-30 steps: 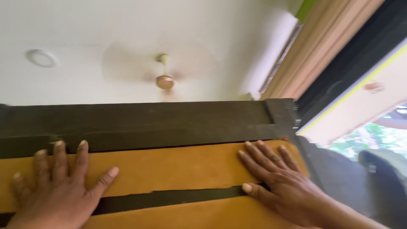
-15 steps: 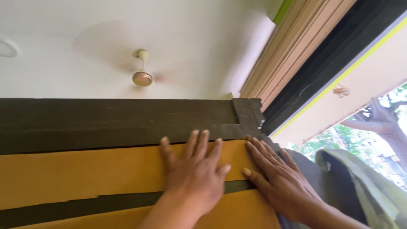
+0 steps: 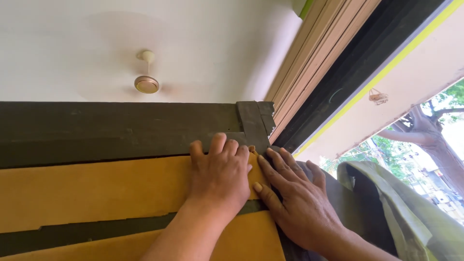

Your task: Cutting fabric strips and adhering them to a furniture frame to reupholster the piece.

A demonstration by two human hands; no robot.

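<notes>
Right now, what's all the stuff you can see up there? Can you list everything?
Yellow panel: two strips, mustard yellow, lower left, with a dark band between them.
Dark frame: one, dark olive-brown, runs across the middle above the yellow panel, ending in a corner piece.
Ceiling fan: one, cream and bronze, on the white ceiling, upper left.
Window frame: one, tan slats beside a black strip, slanting at upper right.
Cloth: one, pale olive green, lower right.
Tree: one, brown trunk with green leaves, outside at far right.
Left hand: flat on the yellow panel, fingertips on the dark frame.
Right hand: flat, pressed at the panel's right edge.
</notes>
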